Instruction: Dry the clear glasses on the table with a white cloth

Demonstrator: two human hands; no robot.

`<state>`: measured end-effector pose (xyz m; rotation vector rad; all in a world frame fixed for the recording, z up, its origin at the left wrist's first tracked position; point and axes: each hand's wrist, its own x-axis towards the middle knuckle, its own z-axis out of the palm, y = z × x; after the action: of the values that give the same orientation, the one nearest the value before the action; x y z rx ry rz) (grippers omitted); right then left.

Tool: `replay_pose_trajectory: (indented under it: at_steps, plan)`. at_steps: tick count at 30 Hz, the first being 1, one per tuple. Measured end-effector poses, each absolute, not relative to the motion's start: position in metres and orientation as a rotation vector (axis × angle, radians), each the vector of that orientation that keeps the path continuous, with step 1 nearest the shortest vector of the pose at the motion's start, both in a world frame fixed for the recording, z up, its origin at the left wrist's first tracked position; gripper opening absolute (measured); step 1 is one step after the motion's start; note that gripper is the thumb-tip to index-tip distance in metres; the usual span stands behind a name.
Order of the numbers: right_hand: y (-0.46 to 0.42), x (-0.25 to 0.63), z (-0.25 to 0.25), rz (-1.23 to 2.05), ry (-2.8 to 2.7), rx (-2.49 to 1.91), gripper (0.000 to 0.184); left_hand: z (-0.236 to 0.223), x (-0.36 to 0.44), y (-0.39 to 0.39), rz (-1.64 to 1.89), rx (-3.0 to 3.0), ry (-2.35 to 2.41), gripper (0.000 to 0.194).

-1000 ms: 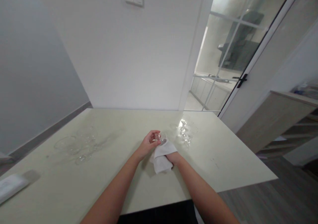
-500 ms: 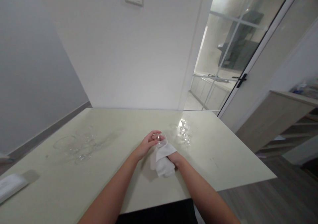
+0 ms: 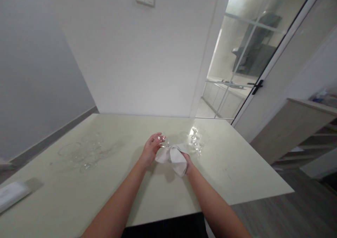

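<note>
The cloth (image 3: 178, 162) is plain white, and the glass (image 3: 163, 140) beside it is clear and colourless, as are the left glassware (image 3: 85, 152) and the right glassware (image 3: 195, 141), the latter with bright white glints. The tabletop (image 3: 105, 195) is pale cream with a faint greenish tinge. The front wall (image 3: 144, 62) is white, the side wall (image 3: 34, 62) grey. The door handle (image 3: 257, 87) is black; the cabinet (image 3: 292, 125) is greyish beige; the floor (image 3: 263, 213) shows grey, wood-like streaks.

No text, label, brand, number or sign is readable anywhere in the view.
</note>
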<state>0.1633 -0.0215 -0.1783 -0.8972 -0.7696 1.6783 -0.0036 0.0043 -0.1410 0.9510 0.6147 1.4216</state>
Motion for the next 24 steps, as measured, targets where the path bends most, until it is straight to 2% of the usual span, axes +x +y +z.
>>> replay_pose_trajectory:
  at_steps: [5, 10, 14, 24]
  plan:
    - [-0.022, 0.160, -0.168, 1.723, -0.497, -0.843, 0.026, -0.137, -0.018, 0.009, 1.591, 0.799, 0.531, 0.044]
    - [-0.025, 0.151, -0.179, 1.805, -0.593, -0.854, 0.025, -0.135, -0.001, -0.004, 1.404, 1.139, 0.598, 0.062]
    - [-0.021, 0.151, -0.188, 1.730, -0.595, -0.957, 0.027, -0.138, 0.009, -0.007, 1.393, 1.303, 0.602, 0.067]
    - [-0.022, 0.152, -0.193, 1.498, -0.938, -1.071, 0.022, -0.141, 0.003, -0.003, 1.465, 1.431, 0.636, 0.066]
